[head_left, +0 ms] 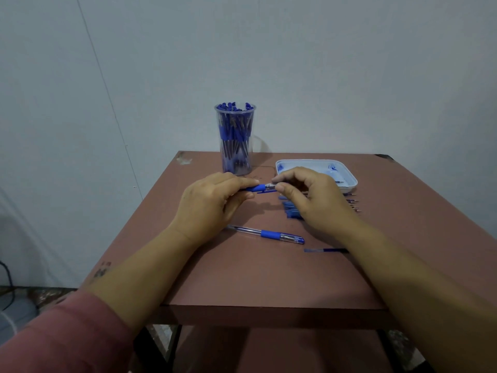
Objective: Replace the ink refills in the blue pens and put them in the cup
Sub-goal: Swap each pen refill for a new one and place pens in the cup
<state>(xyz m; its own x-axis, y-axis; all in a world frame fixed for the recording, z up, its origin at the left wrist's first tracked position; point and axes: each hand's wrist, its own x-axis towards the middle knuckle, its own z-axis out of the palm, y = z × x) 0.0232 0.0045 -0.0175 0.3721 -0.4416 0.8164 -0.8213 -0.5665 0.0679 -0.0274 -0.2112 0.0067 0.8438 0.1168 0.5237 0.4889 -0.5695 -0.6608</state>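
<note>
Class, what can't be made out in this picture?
Head view: barrel of the held pen, inside the left hand.
Head view: its tip, pinched by the right hand.
Head view: blue pieces beside the tray, behind that hand.
Head view: pen count in the cup, too crowded.

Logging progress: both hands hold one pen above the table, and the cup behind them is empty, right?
No: the head view shows the cup packed with blue pens. The left hand and right hand do hold one pen above the table.
</note>
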